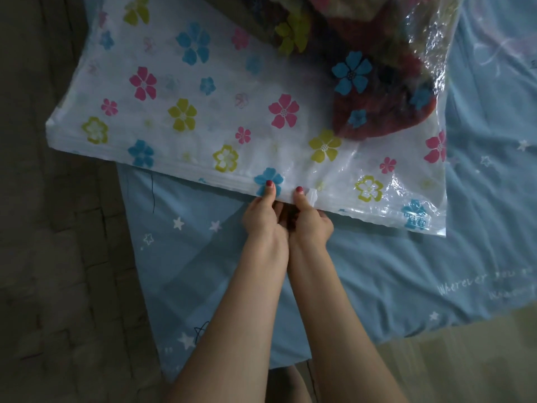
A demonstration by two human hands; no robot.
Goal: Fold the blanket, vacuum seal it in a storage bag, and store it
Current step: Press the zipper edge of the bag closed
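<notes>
Sealing the storage bag [203, 91]
My left hand [261, 216] and right hand [311, 218] pinch its near zip edge; the plastic looks slick and floppy, the blanket [377, 91] inside soft

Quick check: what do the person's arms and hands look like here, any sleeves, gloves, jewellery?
Both forearms are bare as far as the frame shows: no sleeves, gloves, watch or bracelet visible. The left hand and right hand each show a red-painted thumbnail. No rings visible; the other fingers are hidden.
</notes>
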